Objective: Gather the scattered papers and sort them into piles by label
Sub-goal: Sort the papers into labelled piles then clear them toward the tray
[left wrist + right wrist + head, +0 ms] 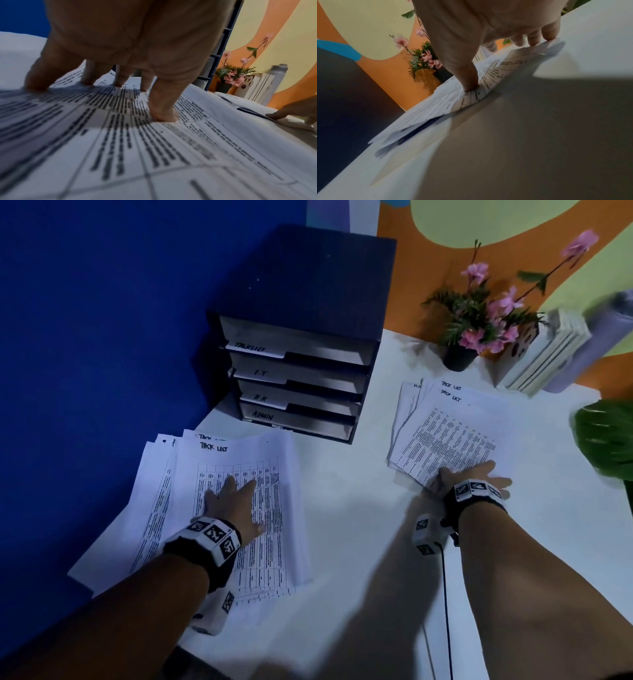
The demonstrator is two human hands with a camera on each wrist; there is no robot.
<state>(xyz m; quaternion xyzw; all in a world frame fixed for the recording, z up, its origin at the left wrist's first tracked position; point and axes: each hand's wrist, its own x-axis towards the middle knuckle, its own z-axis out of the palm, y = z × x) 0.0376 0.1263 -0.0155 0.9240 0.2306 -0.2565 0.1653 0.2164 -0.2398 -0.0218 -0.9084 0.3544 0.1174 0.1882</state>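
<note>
White sheets lie under both hands. Left hand (233, 505) presses flat, fingers spread and straight, on the left pile (239, 474), whose top sheet reads "TASK LIST"; its long axis runs away from the person, heading at the far end, leaning slightly right. Right hand (469, 477) lies flat with straight fingers on the near corner of the right pile (452, 433), a loose fan of sheets, long axis tilted left, headings far. Both piles rest on the white table (342, 508), well apart. Behind the left pile stands a dark tray rack (301, 337) with labelled shelves. Flowers (479, 320) and books (548, 354) sit at the far right.
</note>
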